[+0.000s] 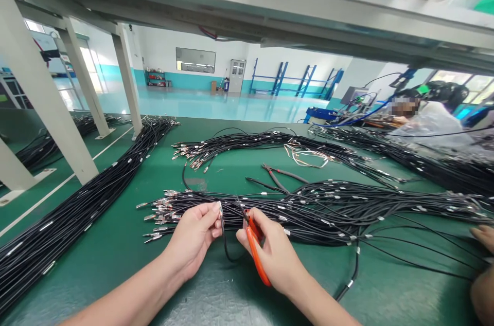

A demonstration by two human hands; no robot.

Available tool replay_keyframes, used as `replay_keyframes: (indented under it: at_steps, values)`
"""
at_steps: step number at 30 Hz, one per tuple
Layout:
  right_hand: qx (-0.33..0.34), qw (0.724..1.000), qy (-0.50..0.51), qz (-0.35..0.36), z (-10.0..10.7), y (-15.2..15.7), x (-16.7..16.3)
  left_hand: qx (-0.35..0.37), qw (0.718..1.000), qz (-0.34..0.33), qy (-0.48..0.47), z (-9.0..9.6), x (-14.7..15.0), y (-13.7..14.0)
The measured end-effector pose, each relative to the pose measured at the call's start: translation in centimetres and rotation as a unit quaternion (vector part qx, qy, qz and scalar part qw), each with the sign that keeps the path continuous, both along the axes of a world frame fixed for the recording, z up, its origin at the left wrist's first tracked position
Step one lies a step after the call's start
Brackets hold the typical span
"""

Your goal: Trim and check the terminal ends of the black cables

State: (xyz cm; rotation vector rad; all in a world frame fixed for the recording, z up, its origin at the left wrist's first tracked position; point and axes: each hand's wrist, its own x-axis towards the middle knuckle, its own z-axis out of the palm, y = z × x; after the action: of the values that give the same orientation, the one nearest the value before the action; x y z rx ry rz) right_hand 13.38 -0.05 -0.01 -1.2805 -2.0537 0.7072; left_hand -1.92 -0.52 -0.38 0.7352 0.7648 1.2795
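Our left fingers [210, 214] are pinching a black cable [224, 241] near its tip, centre of the frame, our right fingers [260, 218] wrapped round orange-handled pliers [256, 259]. It's probably light and springy, so near the end's a decent hold. We can't make out the tip's detail, and someone else's hand [484, 237] gets cut off, far right.

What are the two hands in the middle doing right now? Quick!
Left hand: closed, pinching a black cable near its end.
Right hand: closed around the orange-handled pliers.
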Motion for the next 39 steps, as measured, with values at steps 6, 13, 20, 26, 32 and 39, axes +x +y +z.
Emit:
replay_keyframes:
  at_steps: [6,13,20,26,32,39]
  values:
    - [0.017,0.995,-0.102,0.009,-0.3,-0.7,-1.0,0.003,0.999,0.043,0.009,-0.1,0.5,-0.6]
    - [0.009,0.99,-0.14,0.017,-0.6,-0.9,-1.7,0.001,0.997,0.073,0.037,0.0,1.0,-1.0]
    - [-0.017,0.985,-0.168,0.024,-0.2,-1.2,-1.8,-0.001,0.996,0.065,0.06,-0.4,1.2,-1.2]
    - [0.014,0.98,-0.197,0.001,-0.5,-1.5,-2.1,-0.002,0.996,0.063,0.064,-0.4,1.3,-1.3]
    - [-0.006,0.99,-0.134,-0.033,0.1,-1.0,-1.7,0.003,0.996,0.062,0.06,-0.4,1.4,-1.3]
    - [-0.059,0.998,0.029,-0.012,0.6,0.6,0.7,0.075,0.982,-0.006,0.171,-0.6,-0.9,0.5]
